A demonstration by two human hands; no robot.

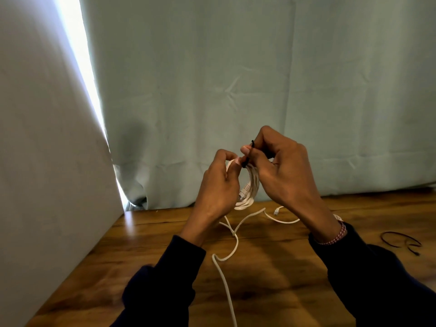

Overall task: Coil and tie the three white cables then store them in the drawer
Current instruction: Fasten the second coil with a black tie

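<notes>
The right hand (pixel 280 166) is up above the table, thumb and forefinger pinching a thin black twist tie (pixel 249 153) at the top of the coil, other fingers curled behind it. The left hand (pixel 218 185) sits just beside it, fingers curled, fingertips nipping the coil's upper edge right where the tie crosses. Both hands gripping, then, nothing let go.

Behind them hangs the pale blue-green fabric curtain (pixel 259 79), filling the back of the view, with a plain white panel (pixel 47 161) standing at the left. Below runs the brown wood-grain tabletop (pixel 271 267).

Between the two hands hangs the coiled white cable (pixel 250 187), held clear of the table, its loops dropping below the fingers and a clear plug showing against the left palm. A loose white cable (pixel 232 246) trails across the wood beneath the hands and off the near edge; another loose end with a plug (pixel 276 211) lies just under the right wrist. Well off to the right, apart from everything, lies a spare dark tie (pixel 401 241) on the table.
</notes>
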